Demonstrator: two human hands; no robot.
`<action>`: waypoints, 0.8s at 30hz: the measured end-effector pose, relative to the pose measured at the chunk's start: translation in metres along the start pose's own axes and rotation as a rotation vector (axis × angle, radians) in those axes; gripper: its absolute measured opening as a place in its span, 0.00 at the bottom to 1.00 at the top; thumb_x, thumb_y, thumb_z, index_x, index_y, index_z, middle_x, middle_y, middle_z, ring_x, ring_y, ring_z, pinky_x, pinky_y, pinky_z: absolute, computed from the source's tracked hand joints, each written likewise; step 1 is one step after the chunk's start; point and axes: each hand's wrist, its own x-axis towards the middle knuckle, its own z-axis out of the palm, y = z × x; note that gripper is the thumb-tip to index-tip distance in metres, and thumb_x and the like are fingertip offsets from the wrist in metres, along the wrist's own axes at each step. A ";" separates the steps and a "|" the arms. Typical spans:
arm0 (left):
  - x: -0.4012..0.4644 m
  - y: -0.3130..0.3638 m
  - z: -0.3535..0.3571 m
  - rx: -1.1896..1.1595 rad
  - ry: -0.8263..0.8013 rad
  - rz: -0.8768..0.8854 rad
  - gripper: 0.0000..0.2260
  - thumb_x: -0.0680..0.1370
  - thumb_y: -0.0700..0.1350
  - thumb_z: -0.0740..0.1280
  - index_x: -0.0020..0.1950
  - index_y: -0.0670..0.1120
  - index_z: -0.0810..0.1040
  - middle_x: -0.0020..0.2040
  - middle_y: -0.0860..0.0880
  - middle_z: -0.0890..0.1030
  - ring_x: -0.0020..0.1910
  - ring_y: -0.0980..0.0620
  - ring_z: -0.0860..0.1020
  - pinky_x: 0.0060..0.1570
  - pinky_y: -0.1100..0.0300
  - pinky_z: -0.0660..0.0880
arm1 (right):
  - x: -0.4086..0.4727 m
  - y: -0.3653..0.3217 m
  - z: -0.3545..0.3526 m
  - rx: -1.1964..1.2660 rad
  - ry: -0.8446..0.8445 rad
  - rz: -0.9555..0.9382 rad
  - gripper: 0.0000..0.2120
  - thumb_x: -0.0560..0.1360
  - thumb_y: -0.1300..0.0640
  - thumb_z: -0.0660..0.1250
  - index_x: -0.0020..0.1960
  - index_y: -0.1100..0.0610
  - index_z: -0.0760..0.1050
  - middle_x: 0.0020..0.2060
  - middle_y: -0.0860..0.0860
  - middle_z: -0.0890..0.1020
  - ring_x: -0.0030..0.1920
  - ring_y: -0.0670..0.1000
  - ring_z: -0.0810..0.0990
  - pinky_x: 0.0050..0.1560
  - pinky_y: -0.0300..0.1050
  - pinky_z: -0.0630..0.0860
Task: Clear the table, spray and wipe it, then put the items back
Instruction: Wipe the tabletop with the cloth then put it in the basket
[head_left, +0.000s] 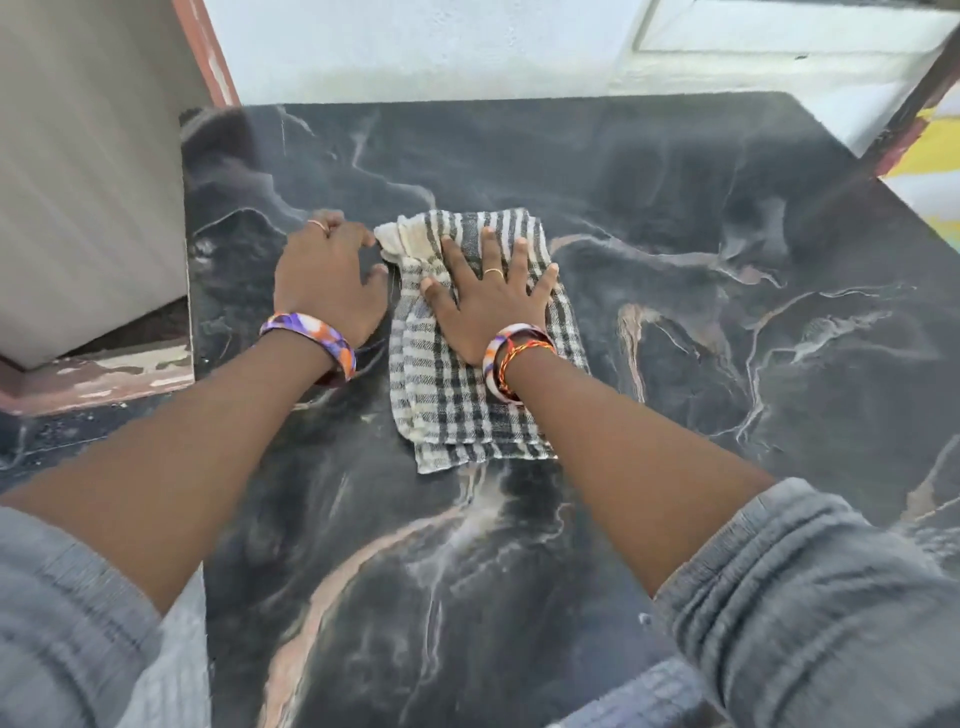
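A folded black-and-white checked cloth (457, 395) lies flat on the dark marble-patterned table (701, 312), a little left of the middle. My right hand (488, 301) presses down on the cloth's far half, palm flat and fingers spread. My left hand (327, 280) rests on the bare tabletop just left of the cloth, its fingers curled lightly, with the thumb near the cloth's bunched far-left corner. No other items stand on the table.
A grey wall or pillar (88, 182) with a worn reddish ledge (93, 374) borders the table's left edge. A pale floor (415, 52) lies beyond the far edge. A dark reddish post (914, 104) slants past the far right corner.
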 end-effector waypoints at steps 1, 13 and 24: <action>0.017 0.005 0.005 0.023 -0.002 0.001 0.16 0.75 0.43 0.63 0.61 0.41 0.74 0.68 0.38 0.68 0.67 0.39 0.67 0.67 0.49 0.63 | 0.019 0.002 -0.001 -0.002 0.000 -0.004 0.29 0.76 0.35 0.41 0.75 0.42 0.46 0.77 0.53 0.46 0.75 0.63 0.39 0.67 0.71 0.35; 0.144 -0.002 0.037 0.141 0.049 -0.126 0.17 0.75 0.46 0.63 0.62 0.41 0.72 0.68 0.38 0.69 0.66 0.37 0.67 0.64 0.47 0.65 | 0.228 0.006 -0.012 -0.030 -0.034 -0.036 0.31 0.76 0.35 0.42 0.76 0.44 0.45 0.77 0.51 0.45 0.75 0.63 0.41 0.68 0.72 0.36; 0.108 -0.097 -0.026 0.175 0.192 -0.495 0.17 0.76 0.47 0.62 0.61 0.40 0.73 0.65 0.36 0.71 0.63 0.34 0.67 0.63 0.45 0.64 | 0.248 -0.049 -0.010 -0.043 -0.009 -0.209 0.29 0.77 0.39 0.46 0.75 0.47 0.50 0.77 0.54 0.52 0.75 0.62 0.49 0.70 0.68 0.43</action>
